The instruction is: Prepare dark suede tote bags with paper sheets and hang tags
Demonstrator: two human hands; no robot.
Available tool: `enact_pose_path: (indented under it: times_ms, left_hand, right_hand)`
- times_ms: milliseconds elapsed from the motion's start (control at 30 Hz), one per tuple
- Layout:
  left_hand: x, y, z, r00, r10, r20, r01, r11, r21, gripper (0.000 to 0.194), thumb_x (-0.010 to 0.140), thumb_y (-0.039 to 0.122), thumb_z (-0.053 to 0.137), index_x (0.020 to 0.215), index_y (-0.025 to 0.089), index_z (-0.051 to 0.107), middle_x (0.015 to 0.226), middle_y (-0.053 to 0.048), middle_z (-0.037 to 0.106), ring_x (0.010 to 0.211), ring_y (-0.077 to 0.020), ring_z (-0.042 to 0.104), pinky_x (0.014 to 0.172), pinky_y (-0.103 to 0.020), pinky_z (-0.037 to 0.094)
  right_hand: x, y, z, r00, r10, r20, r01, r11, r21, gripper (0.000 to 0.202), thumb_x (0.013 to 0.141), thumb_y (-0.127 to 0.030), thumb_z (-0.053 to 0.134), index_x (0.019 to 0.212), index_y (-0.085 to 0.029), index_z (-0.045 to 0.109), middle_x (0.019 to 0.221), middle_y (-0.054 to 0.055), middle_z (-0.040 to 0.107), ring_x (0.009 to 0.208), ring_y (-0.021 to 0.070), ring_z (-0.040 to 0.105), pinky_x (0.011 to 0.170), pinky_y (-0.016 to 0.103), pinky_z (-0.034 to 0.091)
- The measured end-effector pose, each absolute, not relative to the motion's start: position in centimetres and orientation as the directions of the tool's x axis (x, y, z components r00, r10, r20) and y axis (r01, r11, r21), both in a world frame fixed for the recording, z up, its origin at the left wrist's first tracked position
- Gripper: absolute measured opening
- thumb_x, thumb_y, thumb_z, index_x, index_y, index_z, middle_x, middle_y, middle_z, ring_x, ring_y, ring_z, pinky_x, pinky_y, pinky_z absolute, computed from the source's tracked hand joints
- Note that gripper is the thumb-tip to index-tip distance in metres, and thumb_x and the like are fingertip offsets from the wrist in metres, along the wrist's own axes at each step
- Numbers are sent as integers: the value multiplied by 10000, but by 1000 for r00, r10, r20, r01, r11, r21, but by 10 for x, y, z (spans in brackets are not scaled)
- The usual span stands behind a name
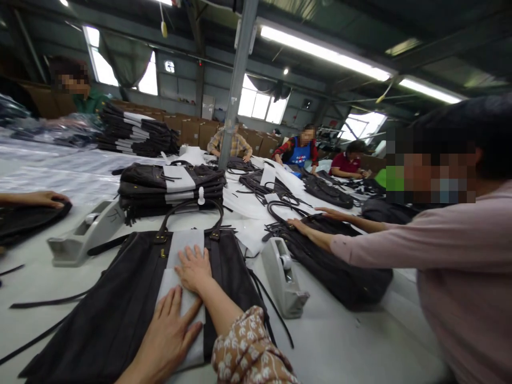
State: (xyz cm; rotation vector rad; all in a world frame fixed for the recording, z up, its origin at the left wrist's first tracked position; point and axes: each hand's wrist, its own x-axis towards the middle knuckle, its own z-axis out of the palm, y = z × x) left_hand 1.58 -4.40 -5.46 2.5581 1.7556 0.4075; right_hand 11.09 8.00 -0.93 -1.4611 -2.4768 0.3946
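Observation:
A black handbag (120,298) lies flat on the table before me, its loop handle (192,205) pointing away. A pale paper band (186,238) runs lengthwise over its middle. My left hand (170,325) rests on the lower part of the band, fingers stretched out and thumb apart. Farther up, my right hand (194,269) lies flat on the same band with its fingers spread. Neither hand grips anything. Thin black straps trail from both sides of the bag.
Grey tape dispensers stand left (86,234) and right (285,280) of the bag. Behind it is a stack of banded bags (172,186). At right, a co-worker's hands touch another black bag (340,261); another person's hand (44,199) reaches in at left. A metal post (238,80) rises beyond.

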Motion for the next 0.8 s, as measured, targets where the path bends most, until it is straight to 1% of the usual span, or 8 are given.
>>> enact_pose_path:
  times_ms: [100,200,233,300,333,500,667,800]
  left_hand:
    - [16,-45,-55,342,915,213,917,-375,137,525,891,570,385,1386,395,385,1414,-183,425,1350,-407,298,1022,-538,295]
    - [15,-47,-55,350,909,226,915,-384,127,512,888,548,409,1378,402,390,1401,-184,434,1342,-404,309,1023,-525,286]
    - [15,-47,-56,350,908,230,914,-385,127,513,884,542,420,1376,399,395,1399,-183,437,1340,-403,311,1026,-520,281]
    - [14,-48,-56,346,908,237,914,-383,134,518,881,537,430,1375,385,404,1399,-178,441,1337,-398,315,1036,-514,267]
    - [14,-49,-56,342,909,239,915,-380,137,518,882,534,429,1375,377,408,1399,-174,444,1334,-395,320,1039,-513,261]
    - [14,-50,-57,351,906,238,911,-389,137,524,884,535,421,1376,355,417,1399,-170,452,1332,-384,330,1051,-504,256]
    - [13,-51,-60,344,909,236,911,-384,151,514,893,540,398,1374,359,421,1405,-165,450,1334,-376,337,1052,-500,272]
    - [14,-51,-59,346,905,247,911,-387,143,514,892,554,391,1369,365,426,1390,-167,466,1325,-377,350,1047,-503,285]
  right_hand:
    - [152,64,20,-416,904,95,751,401,-524,598,904,-442,424,1438,-194,316,1456,118,400,1345,242,348,1099,485,271]
    - [242,33,56,-131,953,274,673,289,-681,503,875,-421,473,1333,-215,489,1328,62,554,1218,182,498,1057,328,353]
    - [278,21,67,57,962,268,676,160,-719,467,865,-440,476,1263,-210,562,1244,61,613,1146,189,549,1019,317,383]
    - [346,-3,80,422,900,114,607,-187,-772,429,832,-442,488,1130,-180,651,1124,71,666,1047,209,587,943,316,422]
    - [373,-14,81,480,876,49,580,-275,-767,434,820,-436,486,1046,-123,684,1048,113,684,999,239,600,899,343,440]
    - [419,-43,63,447,884,-137,505,-376,-777,425,775,-470,521,721,-101,727,718,95,686,749,227,619,727,327,462]
    - [411,-33,60,422,891,-169,475,-376,-796,354,750,-420,565,657,-113,715,697,73,677,794,211,607,778,293,420]
    - [410,-26,61,411,885,-218,451,-405,-795,324,717,-415,595,623,-125,707,635,46,635,711,179,563,683,268,389]
